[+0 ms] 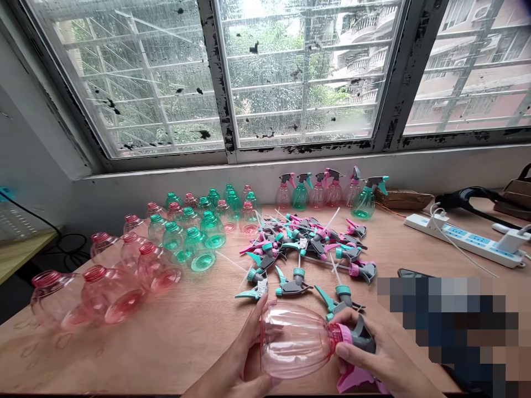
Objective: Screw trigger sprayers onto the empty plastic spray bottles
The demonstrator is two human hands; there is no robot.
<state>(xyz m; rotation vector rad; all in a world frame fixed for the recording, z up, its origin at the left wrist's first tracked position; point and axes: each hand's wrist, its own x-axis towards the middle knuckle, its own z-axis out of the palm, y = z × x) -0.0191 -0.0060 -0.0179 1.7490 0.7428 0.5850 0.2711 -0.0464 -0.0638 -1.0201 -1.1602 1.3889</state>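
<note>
A clear pink spray bottle point(295, 341) lies sideways in the air near the front edge of the table. Its base rests in my left hand point(244, 356), the fingers wrapped round the far side and the thumb below. My right hand point(375, 354) pinches the pink collar of a grey and pink trigger sprayer point(362, 335) at the bottle's neck. The collar sits on the neck; how tightly, I cannot tell. The pink trigger points down below my right hand. Just beyond the bottle lie loose trigger sprayers point(295, 283) in teal, pink and grey, heaped with their white tubes.
Open-necked pink bottles point(114, 296) and green bottles point(201, 251) stand in rows at left. Several bottles with sprayers point(317, 192) line the wall below the window. At right are a power strip point(464, 237) with cables, a phone point(415, 273) and a blurred-out patch.
</note>
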